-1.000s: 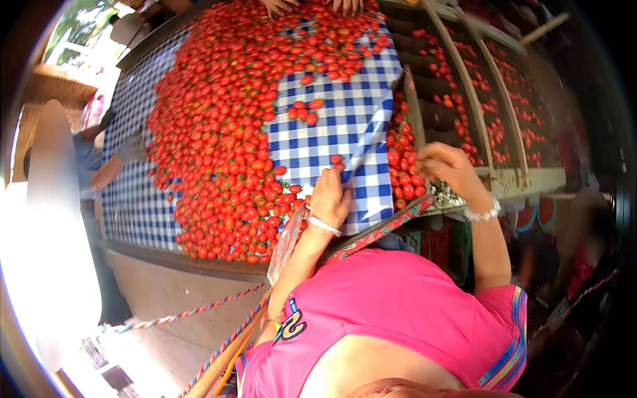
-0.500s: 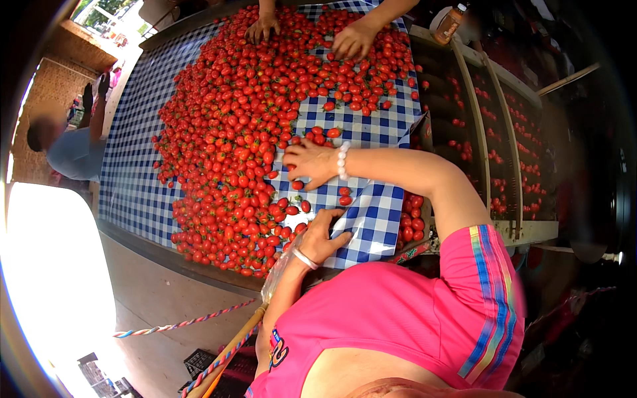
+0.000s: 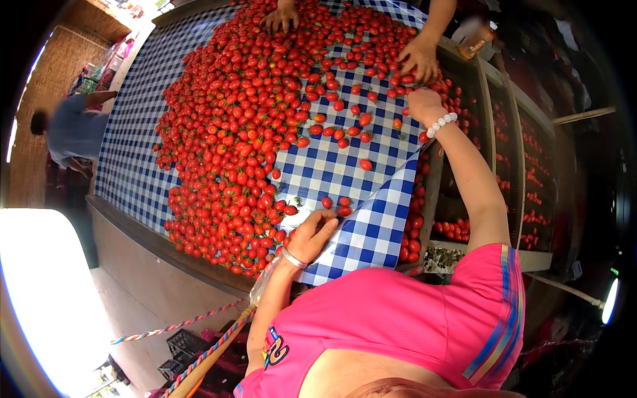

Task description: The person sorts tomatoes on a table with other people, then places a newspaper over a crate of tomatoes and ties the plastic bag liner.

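A broad heap of red cherry tomatoes (image 3: 225, 132) covers much of a blue-and-white checked cloth (image 3: 378, 225). Close to me, my left hand (image 3: 312, 235) rests on the cloth, thumb apart from the fingers, holding nothing that shows; its fingertips lie beside two loose tomatoes (image 3: 344, 206). My right hand (image 3: 424, 106), with a white bead bracelet above it, is at the cloth's right edge next to several tomatoes. Its fingers point down and away, mostly hidden, so whether they hold any is unclear. Several loose tomatoes are scattered between my two hands.
Across the table are another person's two hands, one (image 3: 280, 18) on the heap, one (image 3: 419, 58) near mine. Wooden-railed sorting lanes (image 3: 494, 139) with tomatoes run along the right, near a bottle (image 3: 476, 45). A person (image 3: 74, 131) stands at left; a rope-wrapped pole (image 3: 212, 355) is below.
My right hand has swept from the heap's edge out to the cloth's right edge, and tomatoes now lie spread in between. The other person's right-side hand has moved right too. My left hand stays nearly put.
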